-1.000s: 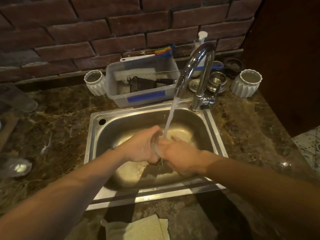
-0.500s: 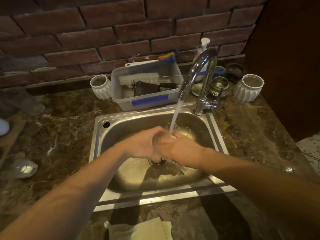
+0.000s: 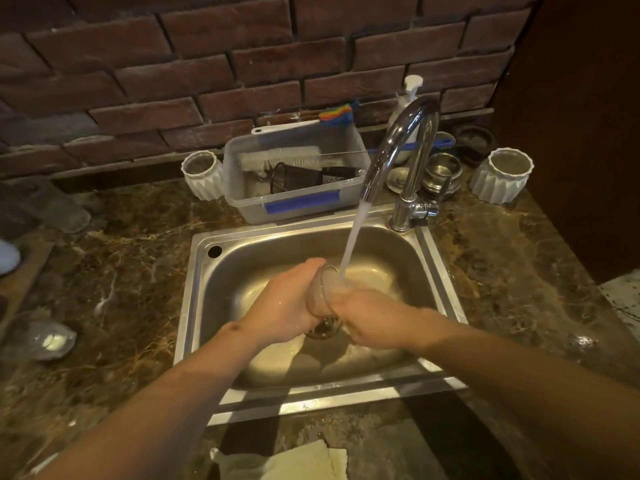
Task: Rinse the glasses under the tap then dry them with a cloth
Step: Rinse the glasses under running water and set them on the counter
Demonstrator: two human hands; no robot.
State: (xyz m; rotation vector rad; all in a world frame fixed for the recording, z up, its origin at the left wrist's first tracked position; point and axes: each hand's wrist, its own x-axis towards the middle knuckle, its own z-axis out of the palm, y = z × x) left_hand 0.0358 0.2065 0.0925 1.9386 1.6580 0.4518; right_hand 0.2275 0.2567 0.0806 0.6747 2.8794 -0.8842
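Right now the clear drinking glass (image 3: 320, 292) lies tilted over the steel sink (image 3: 194, 306) w/ its mouth toward the tap stream (image 3: 353, 240), left hand (image 3: 284, 306) wrapped round its base end, right hand (image 3: 370, 315) closed at the rim, fingers apparently inside.

The surface (image 3: 502, 271) was dark brown marble with pale veining, butted against a brick wall. A stainless steel sink (image 3: 197, 306) was let into it. Behind the sink stood a clear plastic tub (image 3: 298, 209) with a blue strip on its front (a brush and dark utensils lay inside). A white ribbed pot (image 3: 202, 174) stood just left of the tub; a second white ribbed pot (image 3: 502, 176) stood at the far right. Small steel bowls (image 3: 441, 173) sat behind the tap base. A glass (image 3: 41, 339) lay at the left edge, blurred. A pale cloth (image 3: 301, 462) lay on the near edge, in front of the sink.
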